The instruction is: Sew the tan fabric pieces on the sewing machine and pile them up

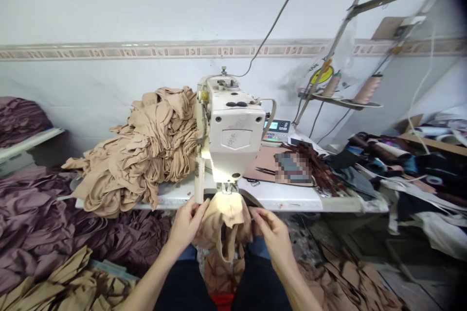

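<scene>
A tan garment piece (229, 226) hangs from under the lit needle area of a white sewing machine (235, 131), its lower part looped open over my lap. My left hand (187, 223) pinches the cloth at its left edge, thumb and fingers pressed together. On the other side my right hand (272, 231) grips the right edge of the same piece between thumb and fingertips. The cloth's top lies beneath the presser foot (227, 187). Exactly how the fabric folds inside the fingers is hidden.
Left of the machine a heap of tan garments (146, 155) covers the white table (292, 199). Purple cloth (32, 214) is piled at far left. A thread stand with spools (368, 90), a control panel (277, 129), tweezers (265, 170) and dark scraps are at right.
</scene>
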Demonstrator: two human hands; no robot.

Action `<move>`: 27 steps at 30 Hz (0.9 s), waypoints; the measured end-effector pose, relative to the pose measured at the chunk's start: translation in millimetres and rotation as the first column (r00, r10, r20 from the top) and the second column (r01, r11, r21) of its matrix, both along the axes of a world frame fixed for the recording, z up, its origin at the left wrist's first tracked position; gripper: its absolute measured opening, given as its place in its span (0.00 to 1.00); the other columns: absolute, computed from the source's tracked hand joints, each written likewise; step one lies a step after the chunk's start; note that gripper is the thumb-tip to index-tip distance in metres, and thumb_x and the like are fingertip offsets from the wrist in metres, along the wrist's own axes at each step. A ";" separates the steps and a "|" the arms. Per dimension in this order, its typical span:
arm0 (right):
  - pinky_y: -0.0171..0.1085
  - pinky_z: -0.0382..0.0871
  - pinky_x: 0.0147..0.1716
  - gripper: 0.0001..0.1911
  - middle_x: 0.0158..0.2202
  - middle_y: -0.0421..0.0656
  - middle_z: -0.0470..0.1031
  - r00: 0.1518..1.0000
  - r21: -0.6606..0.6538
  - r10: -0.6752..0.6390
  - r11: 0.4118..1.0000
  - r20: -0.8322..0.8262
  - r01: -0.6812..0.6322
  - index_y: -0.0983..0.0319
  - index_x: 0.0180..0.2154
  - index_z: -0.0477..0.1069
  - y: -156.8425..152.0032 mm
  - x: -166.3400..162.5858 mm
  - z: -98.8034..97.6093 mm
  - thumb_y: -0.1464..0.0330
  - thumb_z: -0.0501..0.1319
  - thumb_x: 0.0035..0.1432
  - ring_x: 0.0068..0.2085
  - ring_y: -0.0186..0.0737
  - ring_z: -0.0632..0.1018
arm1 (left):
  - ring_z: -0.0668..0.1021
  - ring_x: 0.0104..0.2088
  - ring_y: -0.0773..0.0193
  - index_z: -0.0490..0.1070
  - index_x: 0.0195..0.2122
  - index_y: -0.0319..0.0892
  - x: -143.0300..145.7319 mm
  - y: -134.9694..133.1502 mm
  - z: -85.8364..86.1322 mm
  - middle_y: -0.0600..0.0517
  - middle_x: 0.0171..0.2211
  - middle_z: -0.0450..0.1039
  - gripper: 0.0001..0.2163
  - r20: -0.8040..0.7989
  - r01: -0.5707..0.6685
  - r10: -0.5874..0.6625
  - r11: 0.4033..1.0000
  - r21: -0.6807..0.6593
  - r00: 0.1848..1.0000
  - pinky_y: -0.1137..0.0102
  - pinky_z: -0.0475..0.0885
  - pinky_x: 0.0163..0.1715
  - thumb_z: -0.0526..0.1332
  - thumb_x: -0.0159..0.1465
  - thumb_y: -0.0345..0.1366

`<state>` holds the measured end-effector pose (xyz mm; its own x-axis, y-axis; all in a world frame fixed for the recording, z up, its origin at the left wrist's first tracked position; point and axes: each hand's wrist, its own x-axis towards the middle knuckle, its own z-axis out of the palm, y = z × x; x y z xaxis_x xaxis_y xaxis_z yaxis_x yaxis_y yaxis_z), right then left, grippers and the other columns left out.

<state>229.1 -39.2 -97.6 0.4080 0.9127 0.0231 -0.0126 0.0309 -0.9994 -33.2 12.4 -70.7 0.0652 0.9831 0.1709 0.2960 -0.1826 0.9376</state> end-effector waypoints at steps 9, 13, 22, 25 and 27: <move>0.43 0.81 0.37 0.27 0.38 0.54 0.88 0.964 0.043 0.256 0.965 0.073 -0.260 0.62 0.41 0.86 -41.5 -66.3 -8.2 0.45 0.66 0.66 0.38 0.54 0.86 | 0.75 0.29 0.64 0.78 0.31 0.39 -29.3 -18.9 9.5 0.52 0.27 0.76 0.25 0.217 0.006 0.040 0.978 -0.207 0.975 0.73 0.70 0.31 0.75 0.57 0.59; 0.38 0.76 0.27 0.31 0.40 0.50 0.86 0.948 0.003 0.302 0.953 0.105 -0.304 0.63 0.51 0.82 -38.0 -77.5 15.8 0.45 0.71 0.61 0.30 0.45 0.81 | 0.71 0.25 0.68 0.74 0.32 0.39 -15.0 -39.7 -0.1 0.55 0.26 0.72 0.28 0.317 0.081 0.023 0.947 -0.310 0.948 0.76 0.66 0.26 0.73 0.58 0.64; 0.34 0.57 0.25 0.30 0.23 0.36 0.60 0.845 -0.050 0.533 0.846 0.033 -0.532 0.59 0.26 0.63 -60.6 -48.7 46.1 0.42 0.63 0.66 0.26 0.34 0.62 | 0.70 0.25 0.69 0.74 0.30 0.40 -15.0 -72.2 -13.3 0.53 0.29 0.68 0.26 0.227 0.471 -0.415 0.820 -0.326 0.881 0.75 0.63 0.23 0.72 0.61 0.62; 0.34 0.50 0.25 0.28 0.23 0.34 0.54 0.664 -0.178 0.746 0.662 0.058 -0.728 0.58 0.23 0.56 -70.0 -40.2 57.4 0.53 0.68 0.62 0.26 0.32 0.57 | 0.74 0.35 0.63 0.81 0.39 0.40 -11.4 -70.6 4.9 0.47 0.39 0.75 0.16 0.151 0.407 -0.382 0.889 -0.210 0.912 0.72 0.69 0.34 0.72 0.65 0.50; 0.35 0.48 0.24 0.26 0.22 0.33 0.53 0.548 -0.249 0.834 0.546 0.067 -0.800 0.59 0.21 0.55 -73.7 -36.4 64.1 0.60 0.69 0.61 0.25 0.31 0.56 | 0.73 0.35 0.63 0.82 0.46 0.42 -2.0 -73.0 14.4 0.47 0.44 0.78 0.12 0.085 0.428 -0.420 0.874 -0.228 0.903 0.71 0.68 0.36 0.72 0.65 0.41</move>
